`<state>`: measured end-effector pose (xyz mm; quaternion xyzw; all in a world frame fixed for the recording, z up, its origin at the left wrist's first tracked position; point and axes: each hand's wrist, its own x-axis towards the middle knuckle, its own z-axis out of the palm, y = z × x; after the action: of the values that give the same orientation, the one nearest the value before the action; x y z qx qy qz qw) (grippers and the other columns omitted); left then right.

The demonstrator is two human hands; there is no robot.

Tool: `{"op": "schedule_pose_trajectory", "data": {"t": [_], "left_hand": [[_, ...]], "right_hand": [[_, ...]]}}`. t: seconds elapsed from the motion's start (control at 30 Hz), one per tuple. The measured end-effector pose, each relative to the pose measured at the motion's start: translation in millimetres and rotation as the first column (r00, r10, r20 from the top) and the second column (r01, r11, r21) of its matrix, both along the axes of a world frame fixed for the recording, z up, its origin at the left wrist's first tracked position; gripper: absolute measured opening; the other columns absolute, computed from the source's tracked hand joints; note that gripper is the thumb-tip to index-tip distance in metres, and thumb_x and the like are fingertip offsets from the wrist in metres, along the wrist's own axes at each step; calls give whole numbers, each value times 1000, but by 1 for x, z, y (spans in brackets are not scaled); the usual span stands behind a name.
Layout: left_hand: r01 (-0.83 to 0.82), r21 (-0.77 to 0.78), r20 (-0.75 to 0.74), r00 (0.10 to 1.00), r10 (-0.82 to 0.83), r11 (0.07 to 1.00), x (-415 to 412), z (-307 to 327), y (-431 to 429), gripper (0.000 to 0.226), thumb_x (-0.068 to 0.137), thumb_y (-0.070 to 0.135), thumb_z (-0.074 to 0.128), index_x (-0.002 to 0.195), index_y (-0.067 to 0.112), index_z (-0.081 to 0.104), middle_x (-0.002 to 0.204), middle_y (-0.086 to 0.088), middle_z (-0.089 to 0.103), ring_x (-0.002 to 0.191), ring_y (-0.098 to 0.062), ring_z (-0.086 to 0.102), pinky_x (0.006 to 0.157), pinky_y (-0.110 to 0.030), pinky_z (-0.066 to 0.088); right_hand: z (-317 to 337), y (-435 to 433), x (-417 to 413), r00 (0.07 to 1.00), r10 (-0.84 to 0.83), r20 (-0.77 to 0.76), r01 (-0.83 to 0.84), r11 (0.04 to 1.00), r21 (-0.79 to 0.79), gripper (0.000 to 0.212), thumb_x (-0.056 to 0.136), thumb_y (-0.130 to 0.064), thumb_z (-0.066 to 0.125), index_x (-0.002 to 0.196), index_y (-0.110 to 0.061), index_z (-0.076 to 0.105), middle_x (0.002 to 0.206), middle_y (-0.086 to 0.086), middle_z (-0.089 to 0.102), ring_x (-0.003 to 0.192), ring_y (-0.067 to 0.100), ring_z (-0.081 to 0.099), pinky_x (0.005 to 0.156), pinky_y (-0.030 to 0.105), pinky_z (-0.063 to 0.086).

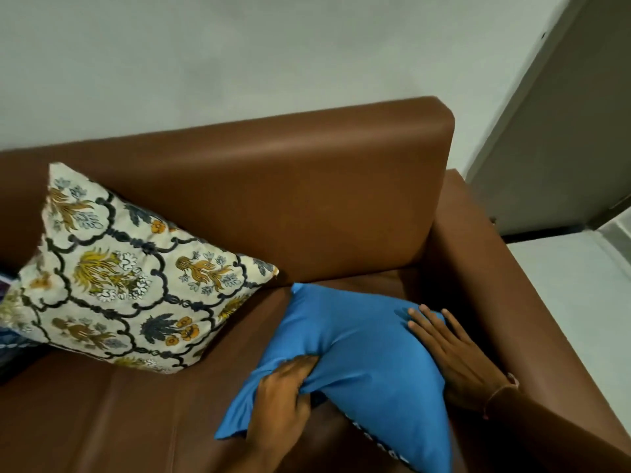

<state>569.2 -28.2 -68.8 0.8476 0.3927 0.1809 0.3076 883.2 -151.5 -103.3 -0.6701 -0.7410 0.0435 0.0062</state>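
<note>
A blue cushion [358,363] lies on the seat of a brown leather sofa [307,199], near the right armrest. My left hand [283,401] grips the cushion's left edge, bunching the fabric between curled fingers. My right hand [454,353] lies flat with straight fingers against the cushion's right side, between it and the armrest. A patterned underside shows at the cushion's lower edge.
A cream floral cushion [126,268] leans against the sofa's backrest at the left. Part of another dark blue cushion [10,336] shows at the far left edge. The armrest [505,302] bounds the right; beyond it are a pale floor and a door [563,131].
</note>
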Motion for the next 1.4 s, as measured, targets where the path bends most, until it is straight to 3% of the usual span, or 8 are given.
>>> {"op": "schedule_pose_trajectory", "data": {"t": [0.1, 0.27, 0.37, 0.5, 0.83, 1.1, 1.23, 1.4], "left_hand": [[-7, -142, 11, 1000, 9, 990, -5, 27, 33, 55, 67, -3, 54, 108, 27, 73, 97, 28, 72, 93, 8, 65, 82, -11, 48], [4, -347, -14, 1000, -9, 938, 10, 62, 99, 18, 92, 11, 62, 81, 25, 66, 51, 16, 59, 44, -3, 49, 46, -23, 38], [33, -448, -4, 999, -39, 894, 29, 79, 132, 15, 96, 27, 60, 88, 18, 70, 73, 9, 74, 63, -8, 68, 61, -35, 55], [44, -548, -71, 992, -99, 835, 56, 89, 174, 26, 101, 35, 49, 108, 21, 70, 107, -2, 75, 95, -18, 72, 90, -43, 56], [-300, 30, -284, 912, 296, 953, 101, 45, 205, 33, 103, 41, 30, 104, 16, 52, 105, -19, 66, 95, -44, 59, 75, -46, 45], [-344, 223, -179, 905, 385, 912, 102, 39, 194, 32, 105, 37, 26, 99, 13, 46, 91, -14, 68, 70, -30, 54, 62, -39, 34], [-360, 187, -121, 915, 385, 914, 94, 53, 185, 33, 105, 38, 27, 118, 17, 48, 112, -12, 67, 96, -34, 62, 71, -39, 40], [-305, 215, -63, 944, 325, 928, 52, 90, 185, 46, 102, 39, 35, 142, 17, 39, 144, -9, 50, 133, -26, 44, 108, -44, 39]], "right_hand": [[19, 2, -6, 954, -68, -290, 86, 995, 49, 85, 72, -33, 66, 149, -16, 34, 158, 1, 32, 149, 26, 23, 118, 45, 17], [78, 41, -12, 746, -145, -650, 365, 906, 216, 48, 87, -51, 62, 126, -23, 57, 125, -8, 63, 116, 6, 56, 101, 14, 36], [112, 78, -5, 699, -174, -694, 440, 869, 225, 38, 90, -59, 52, 90, -22, 59, 83, -7, 64, 79, 9, 62, 69, 33, 49], [130, 126, 17, 720, -257, -644, 481, 855, 196, 37, 93, -58, 50, 92, -24, 62, 79, -3, 68, 74, 19, 64, 59, 39, 45], [96, 229, 48, 597, -617, -512, 656, 743, -130, 56, 97, -57, 43, 133, -16, 52, 124, 21, 63, 112, 45, 56, 88, 49, 48], [78, 229, 30, 603, -587, -541, 711, 703, 31, 47, 100, -51, 38, 109, -7, 48, 103, 22, 63, 93, 45, 58, 73, 50, 48], [91, 215, 24, 480, -554, -680, 799, 597, 78, 51, 101, -48, 38, 132, -9, 48, 124, 18, 63, 112, 40, 57, 91, 50, 46], [129, 209, -11, 538, -428, -726, 799, 532, 280, 60, 98, -47, 37, 142, -6, 38, 138, 19, 52, 130, 36, 44, 109, 54, 34]]}}
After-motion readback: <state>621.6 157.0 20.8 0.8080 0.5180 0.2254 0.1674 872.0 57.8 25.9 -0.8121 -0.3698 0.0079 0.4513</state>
